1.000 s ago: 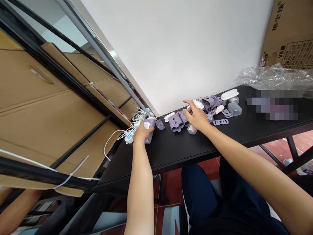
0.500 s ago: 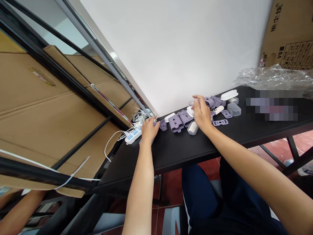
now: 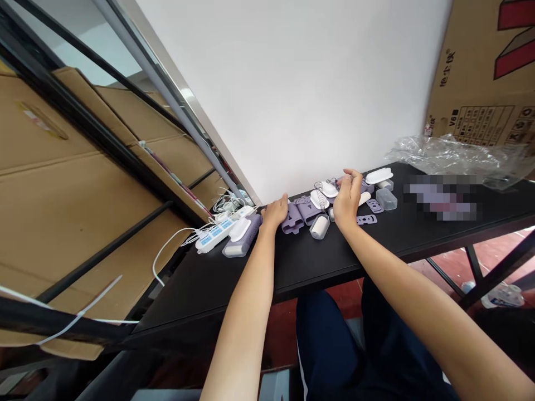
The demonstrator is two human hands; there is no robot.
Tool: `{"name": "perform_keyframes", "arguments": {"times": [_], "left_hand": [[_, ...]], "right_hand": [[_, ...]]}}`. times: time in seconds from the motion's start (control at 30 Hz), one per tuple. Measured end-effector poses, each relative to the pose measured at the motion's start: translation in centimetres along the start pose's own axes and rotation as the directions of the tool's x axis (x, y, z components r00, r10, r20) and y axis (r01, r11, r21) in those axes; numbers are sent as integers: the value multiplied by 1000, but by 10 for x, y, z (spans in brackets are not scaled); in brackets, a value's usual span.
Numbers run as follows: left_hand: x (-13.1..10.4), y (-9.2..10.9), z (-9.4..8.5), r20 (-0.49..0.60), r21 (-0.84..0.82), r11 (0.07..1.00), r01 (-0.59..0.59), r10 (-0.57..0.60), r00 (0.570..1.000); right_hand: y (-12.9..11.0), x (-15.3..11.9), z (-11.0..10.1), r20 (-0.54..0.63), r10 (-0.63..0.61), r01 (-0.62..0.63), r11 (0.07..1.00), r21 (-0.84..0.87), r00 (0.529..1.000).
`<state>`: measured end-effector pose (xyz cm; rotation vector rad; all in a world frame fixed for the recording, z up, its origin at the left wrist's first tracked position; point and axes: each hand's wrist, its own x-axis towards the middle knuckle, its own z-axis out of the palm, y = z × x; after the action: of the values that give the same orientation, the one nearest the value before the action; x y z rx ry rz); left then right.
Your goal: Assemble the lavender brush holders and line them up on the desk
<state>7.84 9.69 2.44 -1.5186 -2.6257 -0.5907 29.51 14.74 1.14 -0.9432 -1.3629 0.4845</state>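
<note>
My left hand (image 3: pixel 275 213) rests at the left end of a row of parts, its fingers stretched towards the wall beside a purple plastic housing (image 3: pixel 293 218). My right hand (image 3: pixel 348 200) stands on edge among the parts with open, slightly curved fingers; it covers some of them. Between the hands are a second purple housing (image 3: pixel 308 211), white oval caps (image 3: pixel 319 199), a thin metal spring (image 3: pixel 321 195) and a clear cup with a white roller-like piece (image 3: pixel 320 226). Left of my left hand lies a purple body with a white cap and clear end (image 3: pixel 242 235).
A white power strip (image 3: pixel 215 236) with tangled cables lies at the table's left end. Right of my right hand are flat purple plates (image 3: pixel 366 220) and a clear cup (image 3: pixel 386 199). Clear plastic wrap (image 3: pixel 455 156) and a cardboard box (image 3: pixel 480 72) are farther right.
My left hand has moved right, off the purple body with the white cap, which now shows beside the power strip. My right hand stays among the parts; the view has shifted slightly.
</note>
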Motion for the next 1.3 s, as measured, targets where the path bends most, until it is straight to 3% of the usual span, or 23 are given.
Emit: {"name": "perform_keyframes", "arguments": {"times": [0.4,0.53,0.6,0.7,0.73,0.77,0.9,0.97,1.07,1.13,1.17,1.23,1.3], "left_hand": [[-20,-8,-5,-21,-10,999,-31,31,999],[-24,-7,-8,-51,-91,994,-56,51,997],[-25,-7,-10,-117,-160,986,-55,36,992],[-26,-10,-15,-264,-280,960,-28,-49,963],[-26,-12,-16,-315,-330,944,-18,-92,945],[-26,-15,-17,-360,-385,923,-13,-138,923],[-23,-25,-20,-476,-602,795,-70,-287,831],[-20,-29,-21,-479,-715,689,-119,-359,801],[-15,-33,-25,-308,-926,352,-137,-494,813],[-13,-36,-29,-156,-987,107,-116,-532,832],[-13,-37,-30,-110,-993,27,-113,-532,840],[-13,-37,-32,-92,-990,-43,-134,-518,850],[-15,-34,-33,-134,-984,-39,-176,-491,861]], "right_hand": [[-10,1,-7,134,46,-51,998,35,990],[-23,-7,-14,205,-90,98,995,-28,975],[-30,-19,-14,337,-251,299,949,-97,907],[-37,-48,-5,613,-446,653,741,-156,652],[-39,-58,-1,656,-463,716,677,-172,596],[-40,-66,3,684,-457,747,635,-197,568],[-42,-81,14,736,-364,753,589,-293,571],[-44,-81,14,761,-302,743,584,-328,574],[-46,-80,14,785,-231,735,567,-372,575],[-46,-81,15,781,-224,733,560,-386,583],[-45,-82,15,774,-235,732,561,-386,588],[-44,-80,14,742,-271,720,577,-384,613],[-45,-75,12,677,-319,691,608,-390,663]]}}
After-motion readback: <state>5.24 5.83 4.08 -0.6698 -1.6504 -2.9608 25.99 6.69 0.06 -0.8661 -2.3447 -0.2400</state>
